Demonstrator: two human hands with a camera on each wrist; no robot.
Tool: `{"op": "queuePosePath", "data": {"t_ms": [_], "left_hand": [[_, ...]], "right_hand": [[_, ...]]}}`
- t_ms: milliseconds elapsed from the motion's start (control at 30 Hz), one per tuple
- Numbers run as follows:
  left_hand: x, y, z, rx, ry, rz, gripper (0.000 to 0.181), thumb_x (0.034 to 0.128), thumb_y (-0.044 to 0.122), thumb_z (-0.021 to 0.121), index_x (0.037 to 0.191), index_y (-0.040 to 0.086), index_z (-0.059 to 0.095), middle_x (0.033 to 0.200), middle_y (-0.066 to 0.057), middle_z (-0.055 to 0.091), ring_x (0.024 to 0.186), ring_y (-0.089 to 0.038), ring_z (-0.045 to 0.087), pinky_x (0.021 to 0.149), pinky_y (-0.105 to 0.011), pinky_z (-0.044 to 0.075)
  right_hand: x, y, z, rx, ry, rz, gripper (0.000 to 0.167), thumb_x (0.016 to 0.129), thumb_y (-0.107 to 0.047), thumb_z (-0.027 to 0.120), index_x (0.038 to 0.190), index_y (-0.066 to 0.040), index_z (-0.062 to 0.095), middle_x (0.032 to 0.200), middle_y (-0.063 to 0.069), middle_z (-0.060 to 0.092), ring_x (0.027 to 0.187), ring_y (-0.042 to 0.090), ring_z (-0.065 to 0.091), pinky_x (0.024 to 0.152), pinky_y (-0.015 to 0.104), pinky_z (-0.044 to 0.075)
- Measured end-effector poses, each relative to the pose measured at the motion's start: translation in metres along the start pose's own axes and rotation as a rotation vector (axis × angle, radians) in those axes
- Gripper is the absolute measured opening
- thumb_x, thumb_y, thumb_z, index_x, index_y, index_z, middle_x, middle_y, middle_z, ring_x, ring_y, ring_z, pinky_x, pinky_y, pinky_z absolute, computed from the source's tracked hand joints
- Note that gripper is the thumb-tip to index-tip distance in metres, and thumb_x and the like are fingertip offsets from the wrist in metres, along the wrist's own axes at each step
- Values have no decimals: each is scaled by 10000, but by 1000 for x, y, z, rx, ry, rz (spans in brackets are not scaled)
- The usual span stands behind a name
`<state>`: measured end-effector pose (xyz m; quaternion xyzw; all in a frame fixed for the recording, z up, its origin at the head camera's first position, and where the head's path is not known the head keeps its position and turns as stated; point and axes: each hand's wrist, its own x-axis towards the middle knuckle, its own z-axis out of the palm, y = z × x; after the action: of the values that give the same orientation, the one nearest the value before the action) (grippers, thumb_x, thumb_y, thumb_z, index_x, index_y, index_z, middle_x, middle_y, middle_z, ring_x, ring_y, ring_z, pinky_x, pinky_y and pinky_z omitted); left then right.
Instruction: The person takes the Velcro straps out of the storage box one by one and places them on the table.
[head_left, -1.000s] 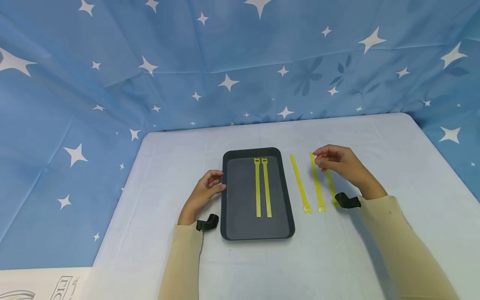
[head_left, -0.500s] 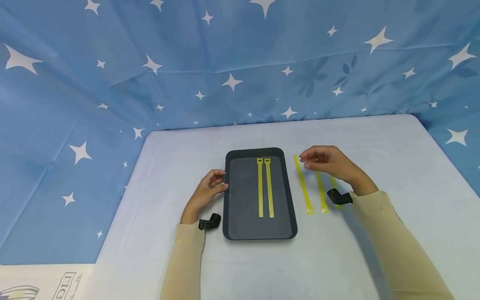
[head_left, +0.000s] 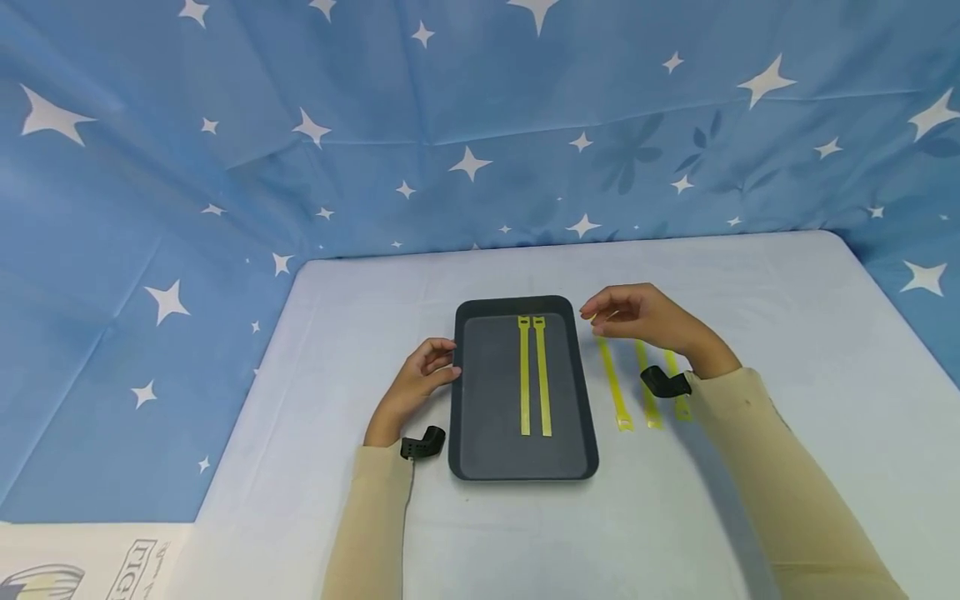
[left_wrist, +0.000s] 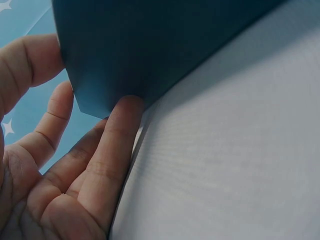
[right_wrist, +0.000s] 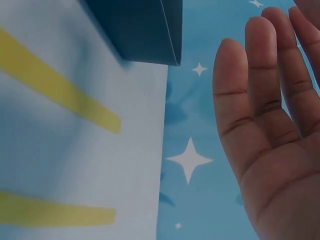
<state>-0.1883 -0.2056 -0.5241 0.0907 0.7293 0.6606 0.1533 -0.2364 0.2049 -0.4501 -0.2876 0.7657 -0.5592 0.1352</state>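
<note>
A dark grey tray (head_left: 487,400) holds two yellow straps (head_left: 524,383) (head_left: 543,383) lying lengthwise, side by side. My left hand (head_left: 411,387) touches the tray's left edge; in the left wrist view the fingertips of the hand (left_wrist: 95,165) rest against the tray wall (left_wrist: 125,50). To the tray's right lie three more yellow straps (head_left: 617,387) (head_left: 651,408) (head_left: 682,407). Above the far end of the nearest one hovers my right hand (head_left: 652,321), empty. The right wrist view shows this hand (right_wrist: 280,125) with relaxed fingers, beside two straps (right_wrist: 65,90) (right_wrist: 60,215) and a tray corner (right_wrist: 145,35).
A white cloth (head_left: 540,533) covers the table. Blue fabric with white stars (head_left: 390,150) hangs behind and at the left. A printed pale sheet (head_left: 90,558) shows at the lower left. Each wrist carries a black device (head_left: 423,443) (head_left: 664,382).
My right hand has moved left from above the middle loose strap to the one nearest the tray. My left hand stays at the tray edge. The head view has shifted slightly.
</note>
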Motion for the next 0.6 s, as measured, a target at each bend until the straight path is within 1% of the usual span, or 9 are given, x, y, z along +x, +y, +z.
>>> {"op": "queuePosePath", "data": {"t_ms": [100,233,467,600], "left_hand": [[0,0,0,6,-3,-3,488,1015,16,650,1458,-83,472,1567,-284,488,1460,-409,475,1026,-248,500],[0,0,0,13,-5,-2,483,1018,23,650,1455,-79,471,1573,-278,482,1469,-407,469,1046,-271,501],[1,0,0,7,-1,-5,491,1014,20,657,1461,-73,475,1575,-277,483,1461,-401,475,1033,-262,505],[2,-1,0,7,-1,0,481,1018,15,653,1455,-78,477,1579,-281,482,1466,-406,474,1040,-267,507]], "right_hand": [[3,-4,1,-1,-26,1,256,1002,66,705,1249,133,683,1130,-48,741,1002,154,720,871,271,606],[9,-6,3,-23,-51,-2,262,992,103,692,1253,128,687,1131,-31,730,961,133,716,856,274,606],[19,-6,5,-43,-79,1,291,992,81,704,1258,185,650,1180,40,732,991,165,717,863,292,609],[24,-5,6,-51,-104,6,284,991,77,712,1249,181,656,1177,27,734,1000,166,722,873,294,609]]}}
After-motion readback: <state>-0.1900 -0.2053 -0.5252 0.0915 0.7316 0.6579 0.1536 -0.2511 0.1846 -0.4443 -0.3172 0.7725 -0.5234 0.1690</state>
